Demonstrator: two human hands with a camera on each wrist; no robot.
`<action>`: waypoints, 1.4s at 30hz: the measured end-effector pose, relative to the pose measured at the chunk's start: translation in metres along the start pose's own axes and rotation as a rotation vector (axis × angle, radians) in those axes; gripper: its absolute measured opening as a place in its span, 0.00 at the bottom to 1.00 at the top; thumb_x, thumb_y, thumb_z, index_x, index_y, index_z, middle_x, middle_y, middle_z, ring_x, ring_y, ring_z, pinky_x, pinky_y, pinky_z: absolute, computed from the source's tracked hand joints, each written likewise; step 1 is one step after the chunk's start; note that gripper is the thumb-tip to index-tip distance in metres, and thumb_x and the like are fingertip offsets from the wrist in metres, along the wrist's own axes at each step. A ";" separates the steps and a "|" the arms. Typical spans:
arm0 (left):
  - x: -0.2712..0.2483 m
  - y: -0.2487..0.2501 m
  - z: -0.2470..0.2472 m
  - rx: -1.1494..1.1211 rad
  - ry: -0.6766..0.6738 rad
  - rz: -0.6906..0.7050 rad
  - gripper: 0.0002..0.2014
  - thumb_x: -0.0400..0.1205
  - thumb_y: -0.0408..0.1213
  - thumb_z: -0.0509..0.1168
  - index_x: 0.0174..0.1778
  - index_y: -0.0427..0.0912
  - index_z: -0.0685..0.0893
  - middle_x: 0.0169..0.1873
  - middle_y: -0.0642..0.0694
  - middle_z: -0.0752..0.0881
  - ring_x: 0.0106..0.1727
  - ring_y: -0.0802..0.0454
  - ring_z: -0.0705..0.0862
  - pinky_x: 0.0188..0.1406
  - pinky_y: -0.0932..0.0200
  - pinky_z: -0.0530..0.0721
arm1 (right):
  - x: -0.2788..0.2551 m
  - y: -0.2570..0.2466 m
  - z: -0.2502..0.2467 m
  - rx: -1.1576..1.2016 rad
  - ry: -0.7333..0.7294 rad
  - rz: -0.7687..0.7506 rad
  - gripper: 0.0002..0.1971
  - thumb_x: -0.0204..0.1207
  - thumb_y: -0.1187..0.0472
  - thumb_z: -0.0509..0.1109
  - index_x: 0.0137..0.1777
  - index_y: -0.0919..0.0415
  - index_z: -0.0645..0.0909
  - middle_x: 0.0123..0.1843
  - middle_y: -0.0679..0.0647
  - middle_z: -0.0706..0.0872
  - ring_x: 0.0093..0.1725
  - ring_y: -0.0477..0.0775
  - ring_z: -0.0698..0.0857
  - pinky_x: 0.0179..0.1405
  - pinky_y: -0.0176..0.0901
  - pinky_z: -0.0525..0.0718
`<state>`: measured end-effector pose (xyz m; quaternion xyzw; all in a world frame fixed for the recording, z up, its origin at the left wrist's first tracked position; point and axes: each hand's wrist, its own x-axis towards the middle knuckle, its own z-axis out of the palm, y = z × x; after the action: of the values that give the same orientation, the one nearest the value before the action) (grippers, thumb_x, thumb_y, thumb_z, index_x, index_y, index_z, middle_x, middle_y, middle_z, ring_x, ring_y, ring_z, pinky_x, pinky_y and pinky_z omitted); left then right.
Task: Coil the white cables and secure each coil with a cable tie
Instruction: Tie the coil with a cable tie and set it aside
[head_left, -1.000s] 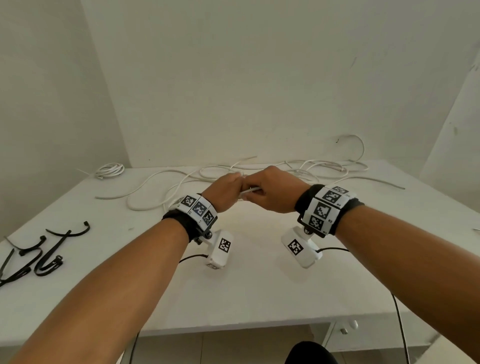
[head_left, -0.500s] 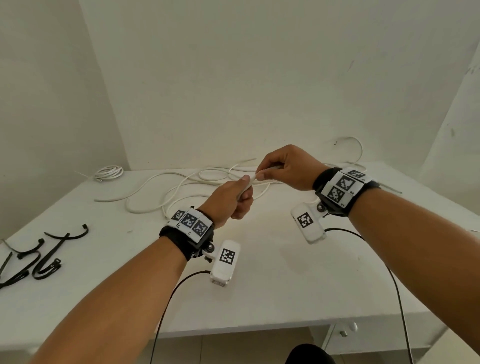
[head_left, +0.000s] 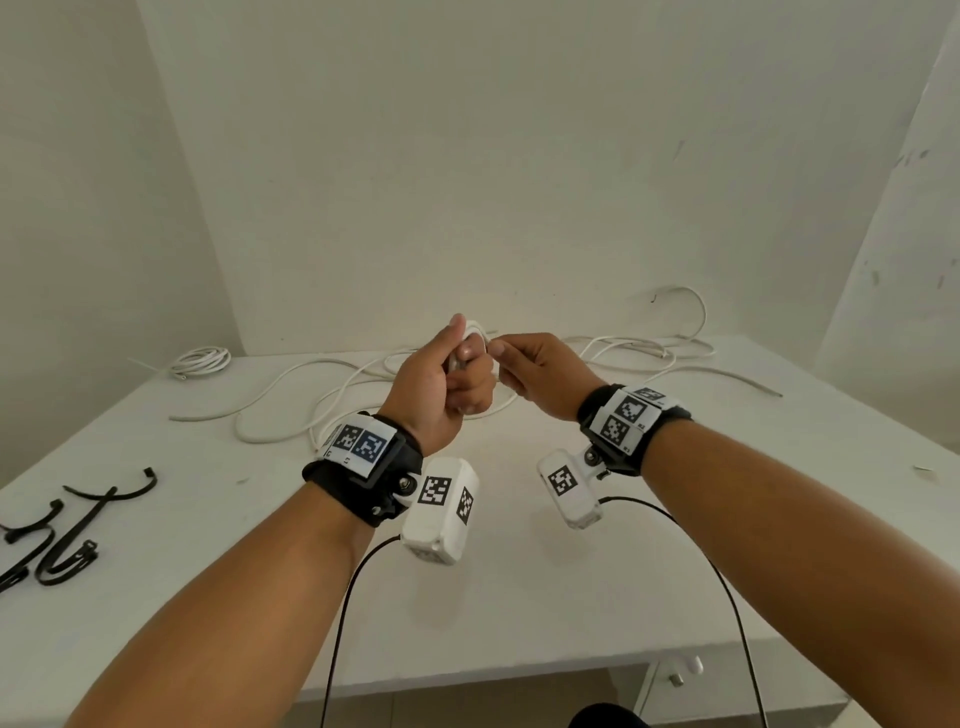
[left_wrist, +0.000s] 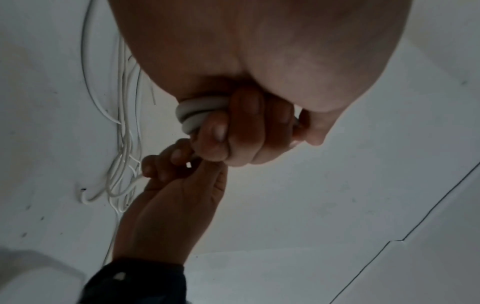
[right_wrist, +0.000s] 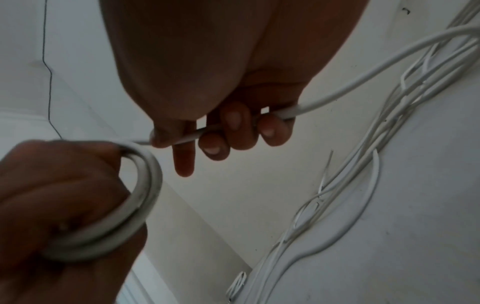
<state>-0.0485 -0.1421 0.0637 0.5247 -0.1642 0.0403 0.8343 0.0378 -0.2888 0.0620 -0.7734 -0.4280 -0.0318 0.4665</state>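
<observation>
Left hand (head_left: 452, 382) clenched on small coil (right_wrist: 145, 197); right hand (head_left: 540, 374) pinching white cable (right_wrist: 337, 90) just right. Likely light, springy, smooth; feed hand-close.

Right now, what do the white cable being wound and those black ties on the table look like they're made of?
Cable: seemingly smooth, matte plastic-sheathed wire, since it bends into tight loops. Ties: thin black strips that hold their curves, probably plastic, though too small to be sure.
</observation>
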 end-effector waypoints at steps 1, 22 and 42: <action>0.002 0.001 0.001 -0.024 0.011 0.015 0.21 0.88 0.52 0.50 0.30 0.47 0.68 0.18 0.56 0.62 0.20 0.57 0.55 0.21 0.64 0.62 | -0.001 0.001 0.004 -0.018 -0.010 0.020 0.21 0.90 0.51 0.56 0.34 0.48 0.80 0.23 0.42 0.72 0.23 0.43 0.67 0.27 0.35 0.69; 0.026 -0.008 -0.020 0.771 0.310 0.120 0.11 0.85 0.42 0.55 0.39 0.43 0.66 0.26 0.52 0.69 0.27 0.55 0.68 0.30 0.60 0.69 | -0.018 -0.007 0.037 -0.553 -0.263 -0.048 0.15 0.87 0.51 0.58 0.54 0.57 0.84 0.37 0.50 0.86 0.35 0.53 0.83 0.42 0.56 0.87; 0.011 -0.011 -0.025 1.292 0.076 -0.165 0.16 0.87 0.34 0.51 0.31 0.41 0.69 0.26 0.48 0.74 0.26 0.54 0.69 0.33 0.55 0.69 | -0.010 -0.040 -0.013 -0.576 -0.193 -0.140 0.06 0.76 0.50 0.75 0.49 0.50 0.86 0.40 0.40 0.86 0.38 0.41 0.81 0.39 0.44 0.83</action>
<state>-0.0296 -0.1262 0.0481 0.9297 -0.0367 0.0853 0.3564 0.0085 -0.2971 0.0923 -0.8418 -0.4961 -0.1102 0.1820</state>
